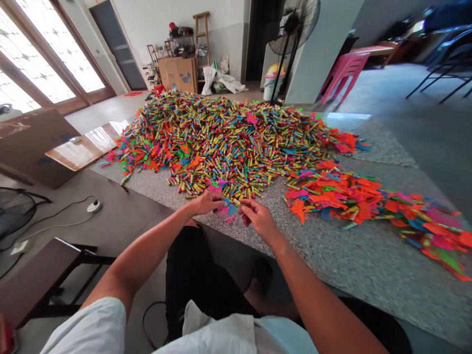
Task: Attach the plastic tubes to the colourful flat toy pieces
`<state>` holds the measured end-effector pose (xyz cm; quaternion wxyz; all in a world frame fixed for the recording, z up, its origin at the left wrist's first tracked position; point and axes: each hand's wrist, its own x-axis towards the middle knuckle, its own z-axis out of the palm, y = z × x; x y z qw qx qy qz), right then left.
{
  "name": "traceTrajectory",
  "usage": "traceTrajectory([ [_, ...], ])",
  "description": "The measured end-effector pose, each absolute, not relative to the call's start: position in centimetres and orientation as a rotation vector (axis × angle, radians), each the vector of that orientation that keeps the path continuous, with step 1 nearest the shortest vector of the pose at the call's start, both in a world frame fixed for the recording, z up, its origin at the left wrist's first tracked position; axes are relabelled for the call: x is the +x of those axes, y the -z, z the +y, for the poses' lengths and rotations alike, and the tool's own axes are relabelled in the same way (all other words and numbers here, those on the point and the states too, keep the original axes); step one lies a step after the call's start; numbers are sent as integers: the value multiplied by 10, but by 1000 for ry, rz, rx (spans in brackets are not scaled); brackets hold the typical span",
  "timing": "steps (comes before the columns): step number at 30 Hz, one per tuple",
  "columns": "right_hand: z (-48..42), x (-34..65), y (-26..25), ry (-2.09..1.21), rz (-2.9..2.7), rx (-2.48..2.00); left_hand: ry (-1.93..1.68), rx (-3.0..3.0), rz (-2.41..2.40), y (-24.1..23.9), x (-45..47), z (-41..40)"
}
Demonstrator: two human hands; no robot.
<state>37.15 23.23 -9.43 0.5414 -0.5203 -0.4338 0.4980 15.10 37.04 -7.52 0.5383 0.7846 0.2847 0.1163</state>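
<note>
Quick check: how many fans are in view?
2. A standing fan rises behind the heap of tubes; a dark fan is at the left edge, cut off by the frame. Others may be hidden.

Big tube pile (228,132): total confetti, lots of yellow plus blue, red and green
Flat pieces on the right (332,191): mostly loud orange, some pink, green, blue
Held pieces (231,209): hot pink and bright blue
Held tube (236,201): yellowish
Tabletop (324,255): grey, speckled, granite-ish pattern
Stool (342,71): straight-up pink
Cardboard box (171,73): brown, blue markings
Trousers (188,270): black
Shirt (228,337): basically white, kinda bluish in spots
</note>
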Motion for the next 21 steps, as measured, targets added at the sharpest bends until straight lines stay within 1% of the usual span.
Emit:
traceTrajectory([
  [6,232,369,91,-1240,-1007,-1162,-193,1868,657,50,158,360],
  [13,229,374,96,-1247,-1036,-1180,-140,1911,639,46,156,359],
  [21,224,385,77,-1093,-1379,-1360,-64,1968,616,45,156,361],
])
